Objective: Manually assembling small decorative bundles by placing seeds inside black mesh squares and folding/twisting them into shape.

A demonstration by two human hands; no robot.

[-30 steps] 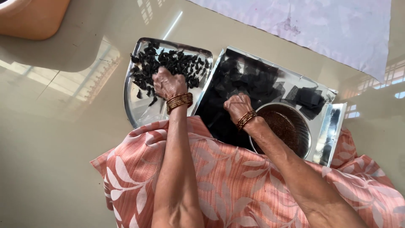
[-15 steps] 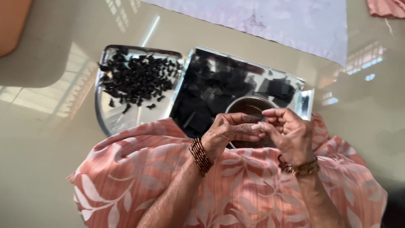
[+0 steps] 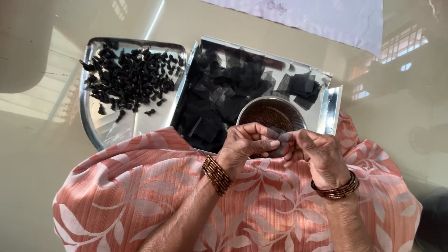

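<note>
On the left sits a shiny steel tray with round corners (image 3: 91, 123). It holds a heap of small black twisted bundles (image 3: 130, 79).

Right beside that tray is a bigger shiny steel tray with square corners (image 3: 329, 109). It is full of thin black net squares (image 3: 224, 93), all lying loose on top of each other. A small round steel bowl of brown seeds (image 3: 270, 114) stands in this tray, at the side nearest the person.

Just in front of the bowl, above a peach cloth with white leaves (image 3: 154, 186), the two hands meet. The left hand (image 3: 245, 149) and the right hand (image 3: 322, 158) both pinch one small black see-through net square (image 3: 280, 140) between them. The fingers are curled in close, thumbs pressed on the net. It is too small to tell if anything lies inside the square. Both wrists wear brown bead bangles (image 3: 217, 175).

The net square looks dark grey and so thin that the fingers show through it. I think it is very light and floppy, and it would bend or crumple at once. It may tear or slip if pulled hard. It is likely best held by its edges or corners with the fingertips, softly, as both hands do here.
</note>
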